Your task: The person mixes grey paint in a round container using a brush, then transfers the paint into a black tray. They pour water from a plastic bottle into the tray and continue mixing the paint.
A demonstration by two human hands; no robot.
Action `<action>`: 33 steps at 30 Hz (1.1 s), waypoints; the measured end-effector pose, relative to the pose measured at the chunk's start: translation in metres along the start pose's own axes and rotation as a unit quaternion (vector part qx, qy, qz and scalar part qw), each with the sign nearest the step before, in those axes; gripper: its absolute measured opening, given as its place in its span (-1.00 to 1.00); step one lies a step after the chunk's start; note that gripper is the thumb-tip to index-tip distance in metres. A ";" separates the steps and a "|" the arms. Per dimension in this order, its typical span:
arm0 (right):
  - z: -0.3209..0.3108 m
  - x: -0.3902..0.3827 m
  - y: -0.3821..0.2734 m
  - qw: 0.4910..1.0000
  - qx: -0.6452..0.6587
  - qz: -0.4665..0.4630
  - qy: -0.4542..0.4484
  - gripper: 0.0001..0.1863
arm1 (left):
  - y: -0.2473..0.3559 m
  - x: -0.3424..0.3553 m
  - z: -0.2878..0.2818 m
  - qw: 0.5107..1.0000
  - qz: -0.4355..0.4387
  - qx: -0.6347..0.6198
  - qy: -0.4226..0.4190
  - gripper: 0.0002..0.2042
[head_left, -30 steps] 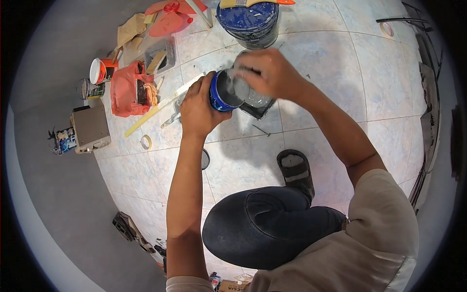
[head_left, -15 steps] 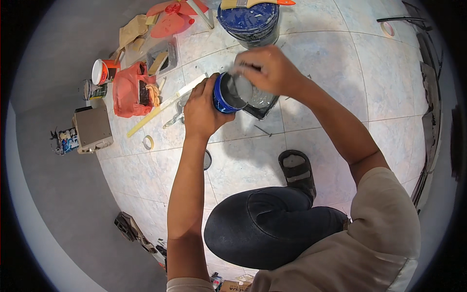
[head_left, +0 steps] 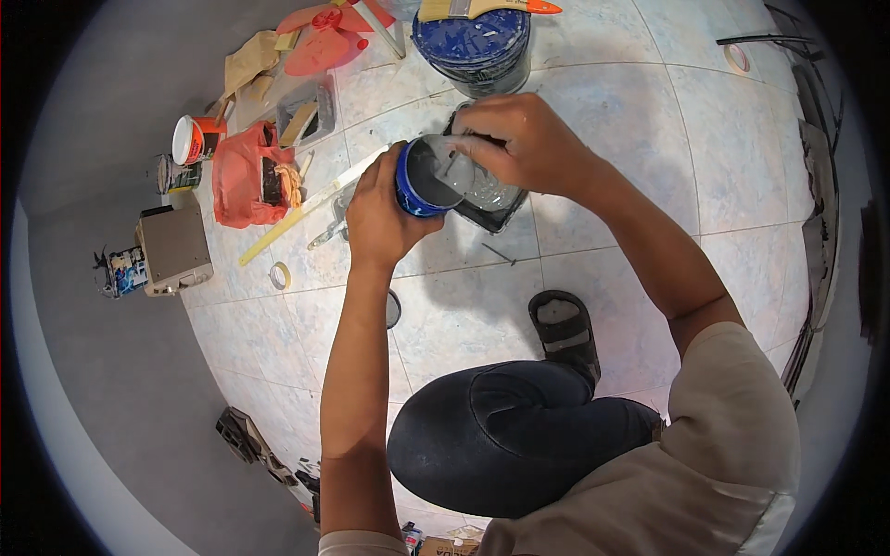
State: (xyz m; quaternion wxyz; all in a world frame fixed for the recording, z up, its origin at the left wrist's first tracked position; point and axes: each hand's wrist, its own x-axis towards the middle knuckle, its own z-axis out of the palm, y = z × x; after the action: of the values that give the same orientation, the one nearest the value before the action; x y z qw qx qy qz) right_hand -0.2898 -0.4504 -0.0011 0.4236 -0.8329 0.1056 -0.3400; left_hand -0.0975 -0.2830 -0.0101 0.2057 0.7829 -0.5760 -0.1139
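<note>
- At the far left, on the grey floor, a grey box-shaped device [head_left: 173, 246] lies flat, with a small cluttered blue item [head_left: 119, 271] just beside it.
- Above these stand a small dark tin [head_left: 174, 174] and a red-and-white can [head_left: 192, 139] lying on its side.
- A red plastic bag [head_left: 239, 174] sits near them on the tiled floor [head_left: 742, 157], and a long yellow ruler [head_left: 297, 211] runs slantwise from below the bag toward the hands.
- A small roll of tape [head_left: 279, 275] lies on the tiles below the ruler.
- Near the top, a grey tray [head_left: 306, 109] holds a brush, with red plastic pieces [head_left: 320, 42] beyond it.
- The left hand [head_left: 380, 218] has its grip wrapped around the side of a small blue can [head_left: 419, 179], held tilted above the floor, its open mouth turned toward the right.
- The can's rim meets a dark square tray [head_left: 491, 199] that holds pale grey liquid and rests on the tiles.
- The right hand [head_left: 519, 139] is over the can's mouth, fingers pinched together on a thin stick-like tool; what it is I cannot tell.
- Behind the hands stands a large blue paint bucket [head_left: 473, 46] with a paintbrush [head_left: 482, 9] laid across its top.
- Lower down, the person's bent knee in dark trousers [head_left: 501, 440] and a black sandal [head_left: 565, 329] show.
</note>
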 end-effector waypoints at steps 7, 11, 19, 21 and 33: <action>-0.019 0.007 -0.015 0.995 -0.060 -0.050 0.066 -0.84 | -0.009 -0.005 0.006 0.992 0.003 -0.127 0.027 -0.03; -0.019 -0.005 -0.017 0.992 -0.046 0.010 0.117 -0.78 | -0.014 -0.012 0.010 0.980 -0.015 -0.197 0.031 -0.05; -0.011 -0.018 -0.011 0.998 -0.018 -0.034 0.044 -0.87 | -0.018 -0.013 0.008 0.978 -0.037 -0.202 0.029 -0.03; -0.004 -0.024 -0.008 0.999 -0.011 -0.041 0.031 -0.87 | -0.018 -0.012 0.006 0.979 -0.041 -0.197 0.025 -0.06; -0.008 -0.087 -0.035 0.972 -0.158 -0.167 -0.058 -0.67 | -0.005 -0.002 -0.005 0.982 -0.063 -0.175 0.024 -0.08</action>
State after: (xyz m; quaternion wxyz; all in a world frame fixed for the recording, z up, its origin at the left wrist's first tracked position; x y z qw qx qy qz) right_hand -0.3640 -0.3927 -0.0122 0.2297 -0.9135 -0.0075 -0.3357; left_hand -0.0918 -0.2791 -0.0080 0.3457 0.7721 -0.4917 -0.2064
